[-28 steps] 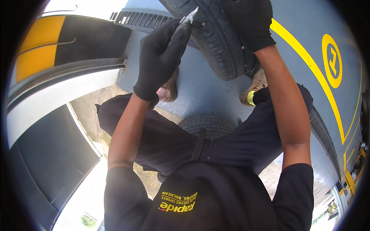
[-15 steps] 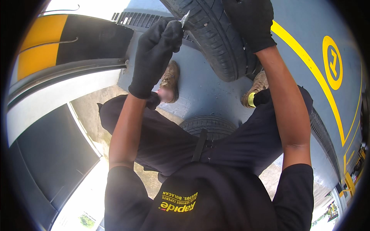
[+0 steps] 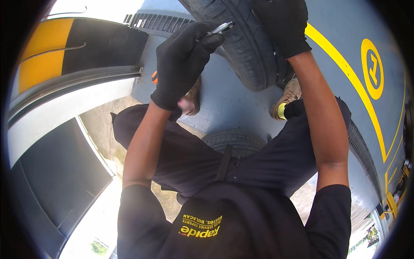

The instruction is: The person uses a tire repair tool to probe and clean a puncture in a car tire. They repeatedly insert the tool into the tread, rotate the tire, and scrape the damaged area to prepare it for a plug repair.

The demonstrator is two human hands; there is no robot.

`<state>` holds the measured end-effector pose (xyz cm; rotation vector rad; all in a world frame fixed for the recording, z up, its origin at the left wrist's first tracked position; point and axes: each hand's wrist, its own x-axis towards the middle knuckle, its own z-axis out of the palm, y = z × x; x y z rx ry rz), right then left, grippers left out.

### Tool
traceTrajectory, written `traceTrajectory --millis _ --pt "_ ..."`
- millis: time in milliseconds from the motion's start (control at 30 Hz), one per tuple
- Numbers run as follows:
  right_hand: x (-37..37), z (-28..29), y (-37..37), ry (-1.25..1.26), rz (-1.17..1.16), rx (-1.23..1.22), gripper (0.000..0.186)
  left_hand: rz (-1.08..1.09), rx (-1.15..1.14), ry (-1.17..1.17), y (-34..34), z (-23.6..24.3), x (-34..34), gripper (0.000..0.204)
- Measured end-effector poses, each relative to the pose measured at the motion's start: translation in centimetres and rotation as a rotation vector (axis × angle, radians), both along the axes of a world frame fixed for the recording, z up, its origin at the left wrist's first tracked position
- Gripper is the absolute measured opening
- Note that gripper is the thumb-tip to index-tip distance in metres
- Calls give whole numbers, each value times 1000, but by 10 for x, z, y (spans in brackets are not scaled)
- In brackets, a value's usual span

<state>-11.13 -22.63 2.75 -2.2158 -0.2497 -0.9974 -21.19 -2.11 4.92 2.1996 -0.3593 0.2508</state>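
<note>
My left hand (image 3: 183, 60), in a black glove, is closed around a hand tool with a narrow silver tip (image 3: 222, 28). The tip lies in front of the tread of an upright tyre (image 3: 254, 64) and points to the right; whether it touches the rubber I cannot tell. A small orange piece (image 3: 155, 77) shows beside my left wrist, roughly in line with the tool; whether it belongs to it is hidden. At the tyre's upper right is my right hand (image 3: 281, 28), also black-gloved, against its side. Its fingers are mostly cut off by the upper edge.
A second tyre (image 3: 233, 140) lies between my legs, partly under me. My boots (image 3: 289, 97) flank the upright tyre. A floor grate (image 3: 159, 21) runs behind it. To the left stands a yellow and black striped barrier (image 3: 99, 45); yellow lines (image 3: 345, 69) mark the grey floor at right.
My left hand has moved right with the tool and turned, so the tip now points more to the right across the tread. The orange piece has come into view. My right hand has barely shifted.
</note>
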Motion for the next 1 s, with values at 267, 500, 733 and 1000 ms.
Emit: traceTrajectory --millis 267,500,733,1000 --pt "-1 4 2 32 17 36 24 -72 12 -223 -10 -17 14 28" --pt "1 3 1 0 23 45 24 -38 -192 -30 -15 -29 5 27" --pt "2 1 0 6 12 45 24 -70 -243 32 -14 -34 5 20" --pt "2 3 -1 34 16 40 24 -11 -142 -123 -21 -32 10 11"
